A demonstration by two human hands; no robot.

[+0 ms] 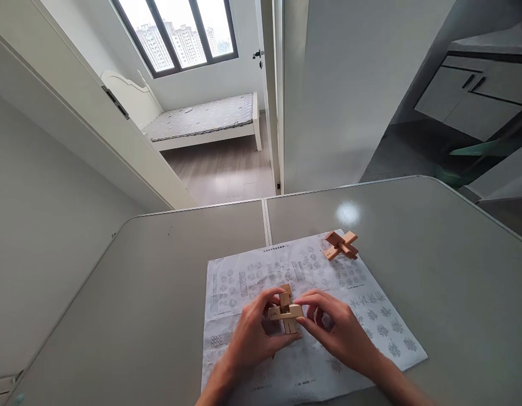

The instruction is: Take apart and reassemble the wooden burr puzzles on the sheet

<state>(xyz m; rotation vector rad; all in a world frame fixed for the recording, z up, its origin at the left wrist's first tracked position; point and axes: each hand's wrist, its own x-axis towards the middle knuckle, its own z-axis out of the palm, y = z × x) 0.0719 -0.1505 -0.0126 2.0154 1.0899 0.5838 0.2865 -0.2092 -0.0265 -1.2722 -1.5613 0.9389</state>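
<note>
Between my two hands is a partly interlocked wooden burr puzzle (pixel 285 312), made of several notched light-wood bars crossing each other. My left hand (pixel 255 327) grips it from the left, fingers at the top and thumb along the lower end. From the right, my right hand (pixel 339 324) pinches the end of the crosswise bar between thumb and fingertips. Beneath both hands lies a printed instruction sheet (pixel 239 293) with rows of small diagrams. A group of reddish wooden puzzle pieces (pixel 341 245) rests crossed on the sheet's far right corner.
The sheet lies on a grey table (pixel 168 299) with a light seam across it and a raised pale edge. Past the table stand an open doorway, a bed (pixel 206 118) under a window, a white wall (pixel 337 96) and cabinets (pixel 472 96) at right.
</note>
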